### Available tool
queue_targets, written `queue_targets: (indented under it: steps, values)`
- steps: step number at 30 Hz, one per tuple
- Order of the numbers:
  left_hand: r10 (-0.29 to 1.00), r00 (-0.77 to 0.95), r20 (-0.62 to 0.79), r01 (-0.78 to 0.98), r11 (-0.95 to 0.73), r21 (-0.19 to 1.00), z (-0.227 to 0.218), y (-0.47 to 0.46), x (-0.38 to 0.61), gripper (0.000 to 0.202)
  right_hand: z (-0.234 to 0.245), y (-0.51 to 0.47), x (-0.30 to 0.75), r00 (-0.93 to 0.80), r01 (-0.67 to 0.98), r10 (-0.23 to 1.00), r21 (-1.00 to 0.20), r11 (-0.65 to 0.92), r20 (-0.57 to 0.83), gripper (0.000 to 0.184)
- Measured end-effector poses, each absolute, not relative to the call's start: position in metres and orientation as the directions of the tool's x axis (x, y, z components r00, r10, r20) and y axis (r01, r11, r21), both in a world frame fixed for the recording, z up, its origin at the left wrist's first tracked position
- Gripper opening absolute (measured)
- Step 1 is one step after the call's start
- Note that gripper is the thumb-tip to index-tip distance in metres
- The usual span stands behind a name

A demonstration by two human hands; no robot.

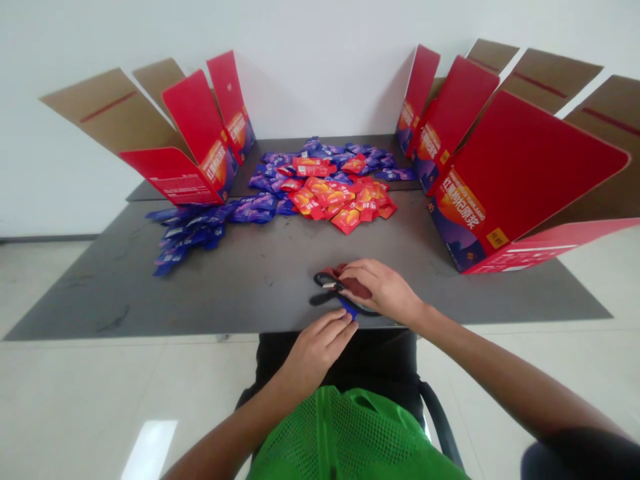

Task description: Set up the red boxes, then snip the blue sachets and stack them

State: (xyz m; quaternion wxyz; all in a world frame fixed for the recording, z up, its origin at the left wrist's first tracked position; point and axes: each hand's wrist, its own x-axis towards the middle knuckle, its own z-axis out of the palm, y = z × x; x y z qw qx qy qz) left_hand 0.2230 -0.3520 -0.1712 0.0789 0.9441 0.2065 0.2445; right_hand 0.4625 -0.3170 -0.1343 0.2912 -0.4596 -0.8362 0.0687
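My right hand [380, 290] lies near the table's front edge, over a dark red sachet [353, 287]. A pair of black-handled scissors [325, 288] sticks out under its fingers, with the blades hidden. A blue piece [351, 308], possibly a sachet, shows between my hands. My left hand [320, 347] is curled at the edge, its fingertips by that blue piece. Farther off lie a heap of red sachets [340, 200] and several spreads of purple-blue sachets [187, 235].
The dark grey table [200, 297] carries open red cartons with brown flaps at the left [193, 137] and right [520, 173]. A white wall [320, 67] stands behind. A green mesh bag [345, 433] sits against me, above a pale floor.
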Motion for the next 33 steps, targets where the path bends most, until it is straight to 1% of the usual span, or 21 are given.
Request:
queue_targets:
  steps: [3,5,7,9,11,13,15,18,20,21,23,25,27,30,33]
  values:
    - [0.428,0.788,0.443,0.342,-0.902,0.263,-0.172,-0.351,0.222,0.040,-0.132,-0.290,0.492,-0.291,0.829,0.847,-0.325,0.456,0.446,0.027]
    - [0.437,0.779,0.450,0.343,-0.897,0.278,-0.174,-0.351,0.222,0.039,-0.122,-0.282,0.501,-0.230,0.868,0.848,-0.293,0.400,0.477,0.025]
    - [0.443,0.773,0.453,0.340,-0.893,0.294,-0.175,-0.351,0.222,0.038,-0.114,-0.291,0.493,-0.190,0.856,0.828,-0.324,0.403,0.528,0.026]
    - [0.450,0.768,0.455,0.333,-0.888,0.316,-0.175,-0.351,0.223,0.036,-0.114,-0.311,0.474,-0.226,0.796,0.809,-0.377,0.475,0.542,0.029]
    - [0.463,0.762,0.453,0.331,-0.879,0.342,-0.175,-0.352,0.225,0.034,-0.121,-0.328,0.458,-0.381,0.724,0.800,-0.389,0.570,0.464,0.026]
    - [0.471,0.755,0.456,0.331,-0.874,0.355,-0.174,-0.353,0.225,0.034,-0.129,-0.331,0.456,-0.443,0.701,0.795,-0.393,0.595,0.414,0.024]
    - [0.475,0.744,0.470,0.331,-0.873,0.359,-0.174,-0.353,0.225,0.034,-0.134,-0.317,0.469,-0.390,0.745,0.817,-0.376,0.551,0.425,0.024]
    - [0.486,0.719,0.497,0.328,-0.867,0.375,-0.176,-0.353,0.226,0.033,-0.126,-0.291,0.493,-0.263,0.844,0.851,-0.318,0.431,0.454,0.024]
    - [0.500,0.695,0.517,0.330,-0.860,0.389,-0.178,-0.354,0.227,0.032,-0.117,-0.288,0.495,-0.183,0.863,0.849,-0.333,0.380,0.496,0.024]
    - [0.508,0.686,0.522,0.333,-0.856,0.396,-0.179,-0.354,0.227,0.031,-0.114,-0.293,0.490,-0.170,0.849,0.840,-0.356,0.390,0.515,0.025]
    - [0.522,0.677,0.519,0.339,-0.847,0.409,-0.180,-0.354,0.227,0.031,-0.114,-0.310,0.473,-0.243,0.784,0.815,-0.389,0.484,0.526,0.027]
    - [0.530,0.680,0.507,0.341,-0.840,0.422,-0.180,-0.355,0.227,0.031,-0.122,-0.324,0.458,-0.386,0.711,0.779,-0.378,0.593,0.494,0.026]
    - [0.536,0.685,0.493,0.335,-0.833,0.440,-0.180,-0.355,0.227,0.031,-0.131,-0.324,0.457,-0.444,0.695,0.763,-0.356,0.625,0.470,0.024]
    - [0.547,0.678,0.490,0.330,-0.823,0.462,-0.182,-0.355,0.226,0.031,-0.136,-0.298,0.481,-0.350,0.790,0.803,-0.309,0.530,0.483,0.023]
    - [0.558,0.657,0.506,0.341,-0.819,0.461,-0.183,-0.355,0.227,0.030,-0.124,-0.278,0.501,-0.266,0.866,0.819,-0.248,0.435,0.509,0.022]
